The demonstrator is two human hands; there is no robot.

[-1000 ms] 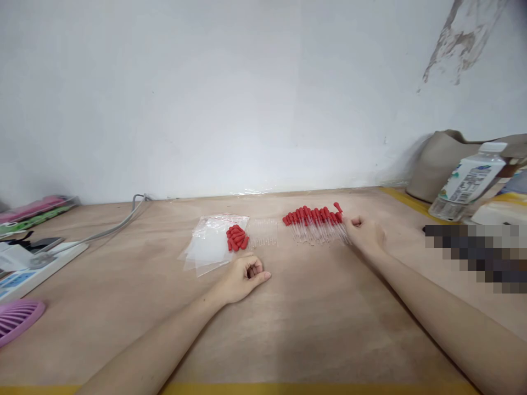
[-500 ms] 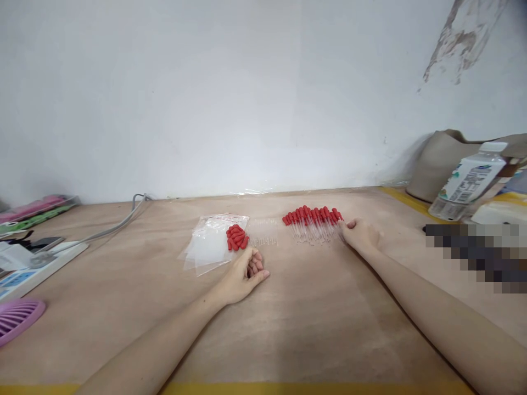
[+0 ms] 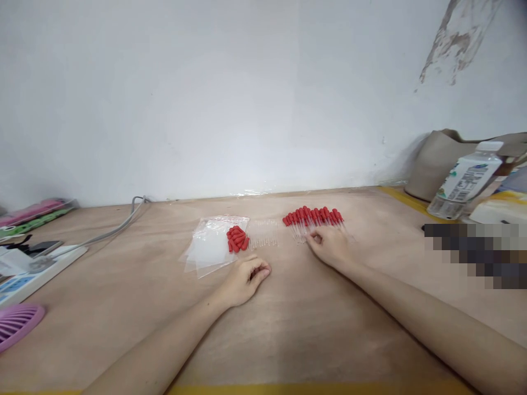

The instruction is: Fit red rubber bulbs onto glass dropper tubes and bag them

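Note:
My left hand (image 3: 248,281) rests on the table with its fingers curled and the thumb against the index finger; nothing shows in it. Just beyond it lie a small heap of red rubber bulbs (image 3: 236,239) and a row of thin clear glass tubes (image 3: 264,233). To the right is a row of droppers (image 3: 313,216), red bulbs pointing to the wall, glass tubes toward me. My right hand (image 3: 331,247) is in front of them, fingers curled in, and covers some tube ends. I see nothing held in it.
Clear zip bags (image 3: 209,244) lie partly under the loose bulbs. On the left are a power strip (image 3: 45,274), a grey cable (image 3: 119,224) and a purple slotted object (image 3: 20,323). A plastic bottle (image 3: 467,178) and a grey-brown bag (image 3: 432,164) stand at right.
My right hand has left the right end of the dropper row and moved left, in front of it. My left hand's thumb has closed toward the fingers.

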